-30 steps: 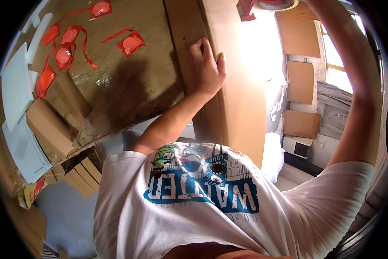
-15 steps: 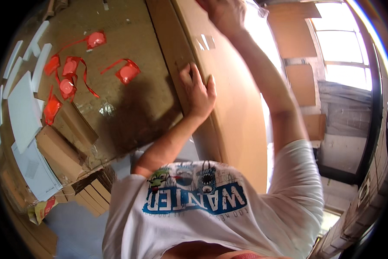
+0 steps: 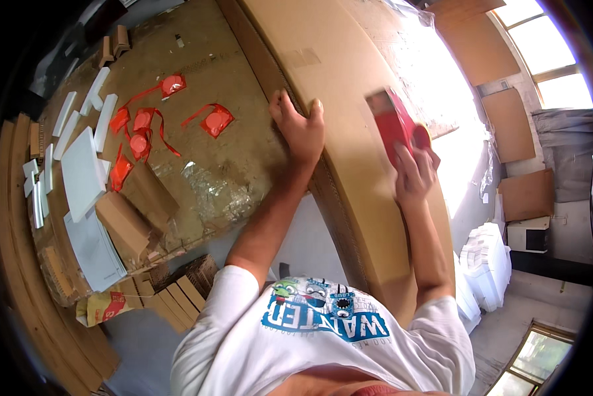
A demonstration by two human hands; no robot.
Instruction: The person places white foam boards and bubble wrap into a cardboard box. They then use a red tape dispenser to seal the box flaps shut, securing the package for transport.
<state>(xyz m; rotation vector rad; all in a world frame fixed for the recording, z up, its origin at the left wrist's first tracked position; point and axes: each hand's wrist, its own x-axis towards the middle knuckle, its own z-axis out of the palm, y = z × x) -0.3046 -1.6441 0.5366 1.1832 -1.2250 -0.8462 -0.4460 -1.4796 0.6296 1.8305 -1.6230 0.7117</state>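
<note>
A long cardboard box [image 3: 365, 191] stretches from in front of my body to the far edge of the view. My left hand [image 3: 299, 129] grips its left edge, thumb on the top face and fingers bent over the side. In my right hand [image 3: 418, 168] is a red tape dispenser [image 3: 394, 122], held above the box's right part and slightly blurred. A short strip of clear tape [image 3: 305, 57] shows on the box top farther away. Whether the dispenser touches the cardboard I cannot tell.
Left of the box, a brown worktable [image 3: 210, 168] carries several red strapped packets [image 3: 142, 120], white foam strips [image 3: 105, 122], a white panel [image 3: 83, 173], paper sheets [image 3: 93, 251] and cardboard pieces [image 3: 123, 221]. White wrapped bundles [image 3: 485, 267] stand at the right. Flat cardboard [image 3: 507, 124] leans by the window.
My right hand has drawn back from the far end toward me, and the red tape dispenser now shows in it. My left hand stays at the box edge. The view has shifted.
</note>
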